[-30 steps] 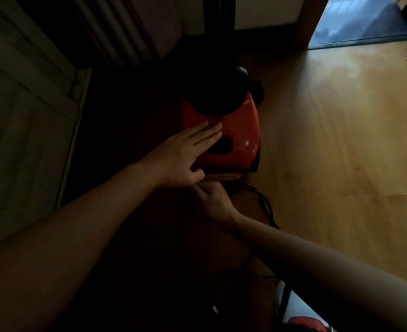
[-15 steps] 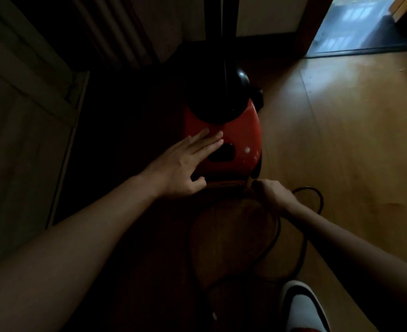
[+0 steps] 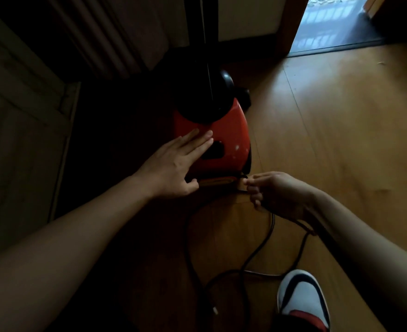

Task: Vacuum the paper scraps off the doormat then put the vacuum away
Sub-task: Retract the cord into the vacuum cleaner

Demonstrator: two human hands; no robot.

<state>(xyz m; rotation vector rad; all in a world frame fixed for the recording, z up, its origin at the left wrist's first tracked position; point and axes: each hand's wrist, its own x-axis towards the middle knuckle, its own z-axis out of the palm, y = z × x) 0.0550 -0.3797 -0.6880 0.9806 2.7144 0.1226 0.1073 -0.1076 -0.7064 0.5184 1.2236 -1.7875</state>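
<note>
At the bottom right of the frame your white, black and red shoe [image 3: 303,300] stands on the wooden floor [image 3: 341,140]. Just left of it the vacuum's black cord [image 3: 190,248] lies in loose loops on the boards, its end near the bottom edge.

Above the loops, right of centre, your right hand [image 3: 281,195] has its fingers curled and pinched on the cord, right at the rear corner of the vacuum [image 3: 229,137]. Your left hand [image 3: 173,168] lies flat on the red body, fingers straight and together, thumb down by the rear edge.

The vacuum sits on the floor at centre frame, in the dim half of the picture. Its black dome is at the far end, and a dark tube [image 3: 201,32] rises from it to the top edge. A bright doorway [image 3: 329,22] shows at the upper right.
</note>
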